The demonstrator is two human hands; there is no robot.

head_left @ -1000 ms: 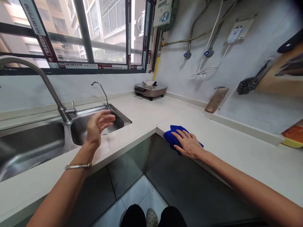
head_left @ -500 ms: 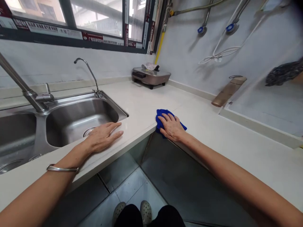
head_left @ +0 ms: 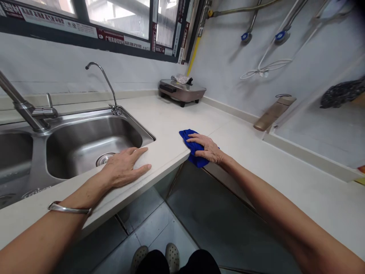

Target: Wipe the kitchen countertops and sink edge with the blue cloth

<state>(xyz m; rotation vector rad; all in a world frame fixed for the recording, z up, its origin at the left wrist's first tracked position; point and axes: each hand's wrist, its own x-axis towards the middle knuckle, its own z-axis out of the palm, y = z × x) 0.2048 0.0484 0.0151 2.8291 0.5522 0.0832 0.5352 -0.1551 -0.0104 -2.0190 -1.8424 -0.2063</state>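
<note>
A blue cloth (head_left: 199, 159) lies at the inner corner of the white countertop (head_left: 162, 118), part of it hanging over the front edge. My right hand (head_left: 207, 147) presses on the cloth and grips it, fingers pointing left. Flat on the counter strip in front of the sink rests my left hand (head_left: 124, 165), its fingers apart and nothing in it. The stainless steel sink (head_left: 82, 133) is just behind that hand.
A faucet (head_left: 31, 114) and a thin curved tap (head_left: 105, 78) rise behind the sink. An electric pan (head_left: 182, 91) stands in the far corner. On the right, a brown bottle (head_left: 273, 114) leans against the wall. Cabinet doors (head_left: 216, 213) are below the counter.
My right hand has turned and slid the cloth slightly left, with more of it now over the edge. The left hand stays on the counter, and the view has shifted a little.
</note>
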